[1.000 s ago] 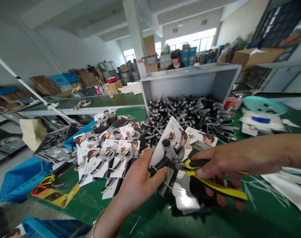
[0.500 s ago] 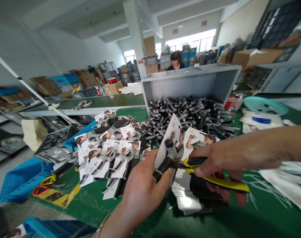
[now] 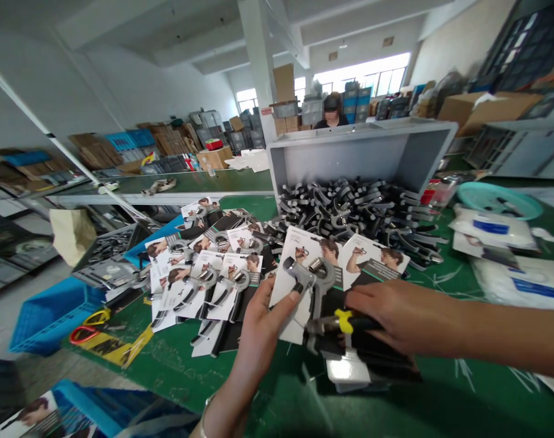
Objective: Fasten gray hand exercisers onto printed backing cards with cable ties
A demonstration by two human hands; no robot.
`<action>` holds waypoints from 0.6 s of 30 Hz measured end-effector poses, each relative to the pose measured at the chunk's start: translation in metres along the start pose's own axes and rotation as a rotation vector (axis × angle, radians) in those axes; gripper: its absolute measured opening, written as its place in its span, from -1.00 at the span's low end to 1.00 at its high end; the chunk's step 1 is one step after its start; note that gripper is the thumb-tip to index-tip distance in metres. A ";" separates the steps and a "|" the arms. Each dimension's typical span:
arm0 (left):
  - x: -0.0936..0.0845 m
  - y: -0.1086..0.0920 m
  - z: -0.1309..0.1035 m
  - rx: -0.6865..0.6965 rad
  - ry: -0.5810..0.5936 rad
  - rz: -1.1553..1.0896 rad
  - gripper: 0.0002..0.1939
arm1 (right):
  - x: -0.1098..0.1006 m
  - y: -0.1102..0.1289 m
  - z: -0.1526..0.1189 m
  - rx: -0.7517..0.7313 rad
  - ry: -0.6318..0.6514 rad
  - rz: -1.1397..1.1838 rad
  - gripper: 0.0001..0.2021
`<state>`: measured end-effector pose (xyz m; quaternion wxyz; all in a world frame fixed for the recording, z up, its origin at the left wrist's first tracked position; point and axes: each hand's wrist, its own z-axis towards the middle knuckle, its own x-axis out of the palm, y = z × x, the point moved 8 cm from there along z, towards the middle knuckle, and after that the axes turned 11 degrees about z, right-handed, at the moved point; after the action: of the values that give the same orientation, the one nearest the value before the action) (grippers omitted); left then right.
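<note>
My left hand (image 3: 261, 331) is closed on the left edge of a printed card (image 3: 289, 250), its thumb pressing on the grey and black hand grip exerciser (image 3: 321, 286) fixed to it. The card's face is turned up towards me. My right hand (image 3: 384, 310) is wrapped round yellow and black pliers (image 3: 344, 320); their jaws point left, over the lower part of the card. Whether the jaws touch the exerciser I cannot tell. Beneath the right hand lies a stack of cards (image 3: 347, 372). Several carded exercisers (image 3: 233, 283) overlap to the left of my left hand.
A grey crate (image 3: 335, 159) lies tipped towards me, loose exercisers (image 3: 349, 210) spilling from it. Scissors (image 3: 87, 331) and a blue basket (image 3: 48, 322) are at left. White ties (image 3: 466, 370), plastic packets (image 3: 523, 286) and a turquoise tray (image 3: 491, 198) are at right. Someone (image 3: 332, 112) is behind the crate.
My left hand has turned the card from a steep tilt to face up, and its thumb has moved onto the exerciser. The pliers have swung round and lowered with my right hand.
</note>
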<state>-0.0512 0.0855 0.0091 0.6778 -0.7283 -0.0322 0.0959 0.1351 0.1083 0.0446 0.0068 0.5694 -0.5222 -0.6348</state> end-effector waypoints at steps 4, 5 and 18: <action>-0.002 0.028 0.006 -0.090 -0.176 -0.249 -0.58 | 0.016 0.015 -0.019 -0.202 -0.141 -0.108 -0.63; -0.006 0.030 0.005 -0.056 -0.257 -0.242 -0.54 | 0.021 0.010 -0.023 -0.173 -0.197 -0.070 -0.60; 0.008 0.036 -0.030 0.047 -0.615 -0.086 -0.27 | 0.068 -0.003 -0.010 0.024 -0.537 0.095 -0.63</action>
<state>-0.0412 0.0544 -0.0251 0.6561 -0.6473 -0.2644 0.2838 0.1206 0.0619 -0.0045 -0.1090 0.3557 -0.5389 -0.7558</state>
